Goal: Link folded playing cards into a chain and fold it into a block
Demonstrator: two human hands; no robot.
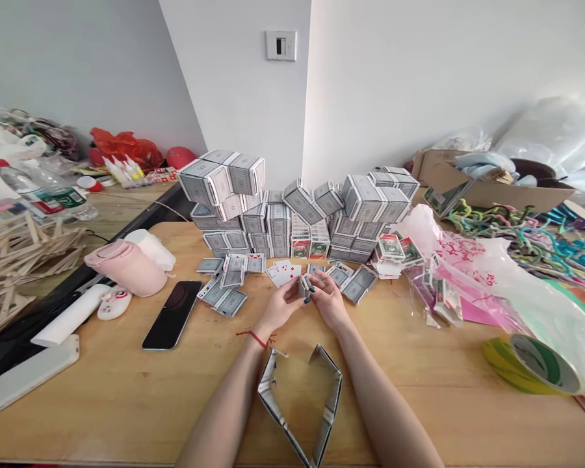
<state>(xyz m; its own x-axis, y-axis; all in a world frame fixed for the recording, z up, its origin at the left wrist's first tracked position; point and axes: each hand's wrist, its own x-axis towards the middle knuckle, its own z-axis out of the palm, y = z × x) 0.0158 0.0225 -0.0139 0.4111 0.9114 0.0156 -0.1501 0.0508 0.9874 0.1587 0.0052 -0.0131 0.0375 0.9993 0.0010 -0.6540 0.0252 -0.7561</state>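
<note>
Both my hands meet over the middle of the table around a small folded playing card piece [304, 286]. My left hand [283, 304] grips it from the left, a red string bracelet on the wrist. From the other side my right hand [327, 300] pinches it, dark nail polish showing. Just beyond lie fanned face-up cards [283, 272] and loose grey-backed cards [229, 300]. Between my forearms stands an open, diamond-shaped frame of joined cards [329, 416]. Behind the hands rise stacked blocks made of grey-backed cards [277, 227].
A black phone [172, 315], a pink cup [127, 266] and a white power bank [35, 372] lie on the left. Red card boxes [390, 247], plastic bags [463, 253], yellow tape [531, 364] and a cardboard box [517, 195] fill the right.
</note>
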